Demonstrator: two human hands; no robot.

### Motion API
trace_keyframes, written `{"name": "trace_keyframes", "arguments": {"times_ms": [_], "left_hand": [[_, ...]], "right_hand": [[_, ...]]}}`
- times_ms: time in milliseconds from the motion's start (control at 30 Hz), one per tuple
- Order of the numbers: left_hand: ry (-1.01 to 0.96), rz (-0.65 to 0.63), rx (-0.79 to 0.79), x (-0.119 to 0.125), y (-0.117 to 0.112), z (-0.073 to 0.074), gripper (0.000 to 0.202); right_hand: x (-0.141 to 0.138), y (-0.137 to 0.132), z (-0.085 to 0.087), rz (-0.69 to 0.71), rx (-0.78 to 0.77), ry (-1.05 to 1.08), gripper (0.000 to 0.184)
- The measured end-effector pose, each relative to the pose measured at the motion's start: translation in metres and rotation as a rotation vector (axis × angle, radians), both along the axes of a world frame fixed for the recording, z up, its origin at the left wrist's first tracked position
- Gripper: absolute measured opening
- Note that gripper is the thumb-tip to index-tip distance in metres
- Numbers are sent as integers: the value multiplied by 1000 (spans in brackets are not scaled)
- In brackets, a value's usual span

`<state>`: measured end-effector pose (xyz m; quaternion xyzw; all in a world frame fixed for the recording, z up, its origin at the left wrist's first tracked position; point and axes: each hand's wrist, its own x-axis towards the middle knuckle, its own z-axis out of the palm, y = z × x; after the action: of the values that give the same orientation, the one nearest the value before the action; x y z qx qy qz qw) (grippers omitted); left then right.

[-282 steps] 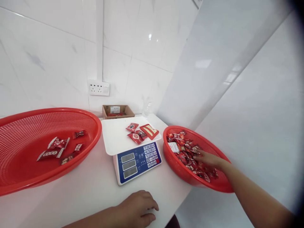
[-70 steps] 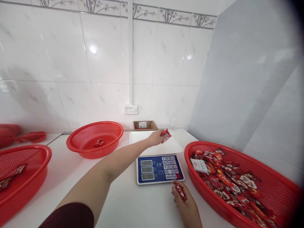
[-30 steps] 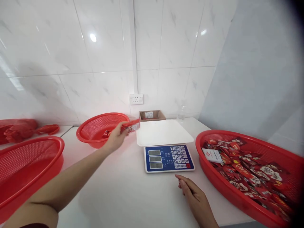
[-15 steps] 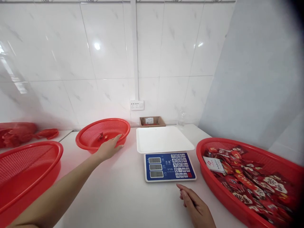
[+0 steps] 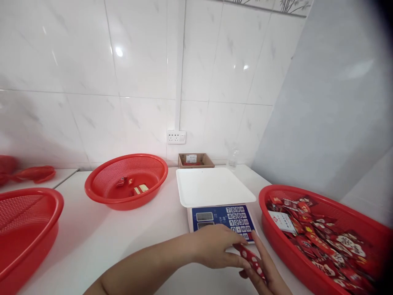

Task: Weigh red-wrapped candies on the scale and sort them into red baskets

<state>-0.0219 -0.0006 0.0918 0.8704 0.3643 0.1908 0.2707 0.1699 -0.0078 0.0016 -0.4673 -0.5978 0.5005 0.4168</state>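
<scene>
A pale tiled wall filled the upper half of the frame, meeting a grey wall at the right. Below stretched the white surface. The largest red basket stood at the lower right, heaped with wrapped pieces; another basket was cut off by the left edge, and a smaller basket sat left of centre. The scale stood near the middle, its white pan uncovered.

In front of it, low in the frame, the two hands met. The left hand, partly covering the scale's panel, grasped the upper end of a dotted red packet between thumb and fingers; the right hand gripped its lower part.

Red bags lay at the left edge, a cardboard box behind the pan, and a clear bottle just right of it. A white packet topped the heap. Two little red pieces and a cream-and-red one lay inside the smaller basket.
</scene>
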Motion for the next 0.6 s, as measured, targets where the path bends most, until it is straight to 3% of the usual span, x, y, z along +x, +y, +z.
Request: {"name": "trace_keyframes", "arguments": {"times_ms": [133, 267, 400, 500, 600], "left_hand": [[-226, -75, -47, -3, 11, 7, 20], [-493, 107, -99, -15, 13, 8, 15], [-514, 397, -86, -26, 17, 12, 19], [-539, 473, -22, -33, 20, 18, 20], [-655, 525, 49, -42, 23, 23, 27]], "right_hand": [[-9, -2, 51, -33, 6, -134, 79], [-27, 7, 89, -15, 116, -247, 64], [-45, 20, 111, 74, 224, -367, 37], [-56, 35, 120, 140, 216, -416, 34], [-62, 57, 127, 113, 232, -456, 36]]}}
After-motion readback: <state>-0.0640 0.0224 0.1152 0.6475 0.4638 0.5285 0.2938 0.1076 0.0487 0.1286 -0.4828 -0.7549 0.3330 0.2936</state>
